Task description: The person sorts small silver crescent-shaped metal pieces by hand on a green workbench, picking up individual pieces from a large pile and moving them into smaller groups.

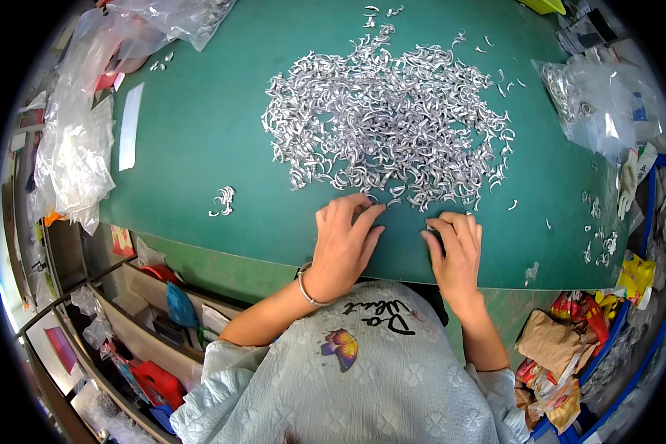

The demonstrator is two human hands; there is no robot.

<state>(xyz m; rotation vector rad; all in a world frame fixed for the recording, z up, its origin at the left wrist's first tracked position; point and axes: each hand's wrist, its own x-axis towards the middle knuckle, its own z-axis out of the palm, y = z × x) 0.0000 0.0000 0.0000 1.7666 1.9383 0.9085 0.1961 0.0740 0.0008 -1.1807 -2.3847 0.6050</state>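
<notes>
A broad heap of small, silver, curved metal pieces [392, 111] lies on the green tabletop [200, 140]. At its near edge, my left hand [342, 240] rests with fingers bent and thumb apart, the fingertips touching a few pieces; nothing shows gripped in it. A metal bangle circles that wrist. To the right, my right hand [457, 251] is curled just in front of the heap. Its thumb and index finger close together around a small silver piece, only a bit of which shows. Another glint of silver sits by its outer fingertips.
A small cluster of pieces [223, 200] lies left of my hands, and more loose pieces [603, 244] at the right edge. Clear plastic bags [78, 155] and a white strip [131, 126] are at left; another filled bag [599, 103] stands at right. Open drawers [152, 303] sit below left.
</notes>
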